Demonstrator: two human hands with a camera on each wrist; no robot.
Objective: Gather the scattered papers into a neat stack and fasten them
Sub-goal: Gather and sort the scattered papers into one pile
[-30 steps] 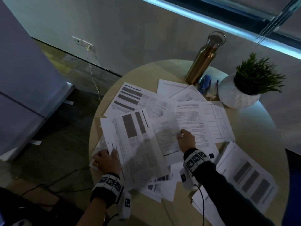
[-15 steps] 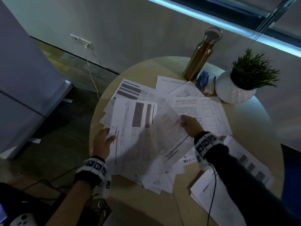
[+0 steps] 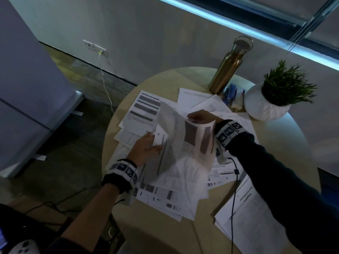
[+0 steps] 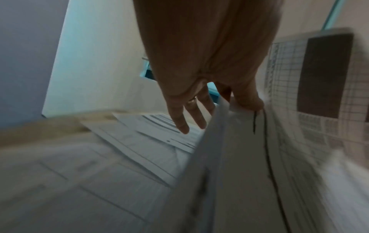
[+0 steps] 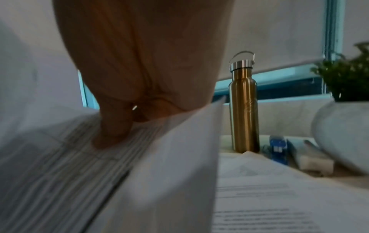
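Note:
Printed papers (image 3: 145, 109) lie scattered over a round wooden table (image 3: 286, 162). A few sheets (image 3: 183, 143) are raised off the pile and bowed upward, blurred by motion. My left hand (image 3: 153, 143) pinches their left edge; in the left wrist view the hand (image 4: 229, 107) has its thumb on the sheets (image 4: 299, 141) while two fingers (image 4: 179, 116) stick out straight. My right hand (image 3: 192, 120) pinches the far top edge, its thumb lying on the printed face (image 5: 60, 165). A blue stapler (image 3: 231, 91) (image 5: 277, 148) lies beside the bottle.
A gold metal bottle (image 3: 227, 70) (image 5: 243, 110) stands at the table's far edge. A white pot with a green plant (image 3: 266, 105) (image 5: 343, 134) is at the far right. Another pile of papers (image 3: 256, 217) lies at the near right under my right sleeve.
Both hands have lifted the top sheets off the pile and carried them away from me. The sheets, flat before, now curl upward between the two hands.

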